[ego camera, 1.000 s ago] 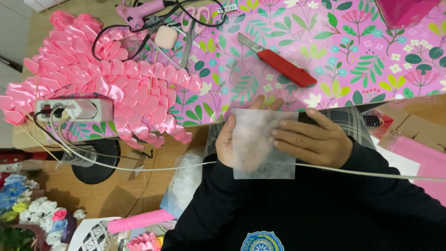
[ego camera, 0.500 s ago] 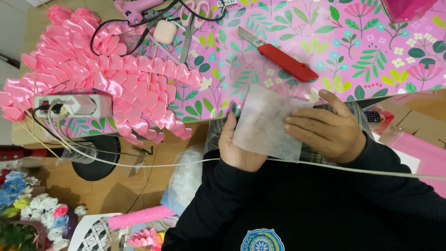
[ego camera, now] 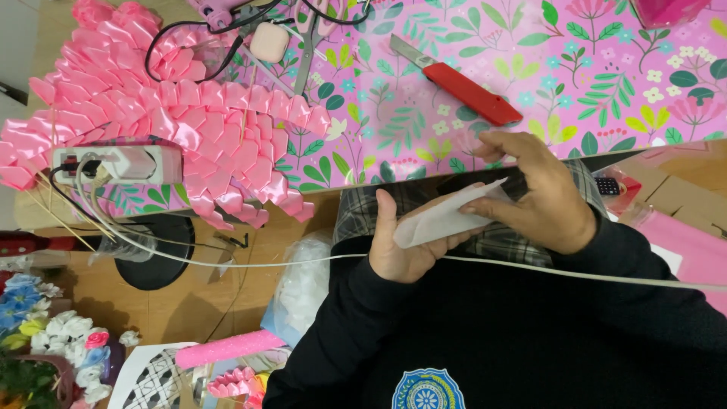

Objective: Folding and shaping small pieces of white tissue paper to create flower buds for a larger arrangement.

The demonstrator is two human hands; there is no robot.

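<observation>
Head view: I have a thin white sheet (ego camera: 443,220) pinched over my lap, left hand (ego camera: 401,246) in a closed grip beneath it, right hand (ego camera: 534,193) clamping its upper edge. I judge this the folding step; next calls for a clean crease. No open container shows; a clear bag of white bits (ego camera: 303,291) sits below the desk (ego camera: 530,68).

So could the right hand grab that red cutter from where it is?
Probably yes. The red cutter lies bare on the flowery table just beyond the right hand, nothing between them. But that hand is pinching the white sheet, so it must let go first.
</observation>
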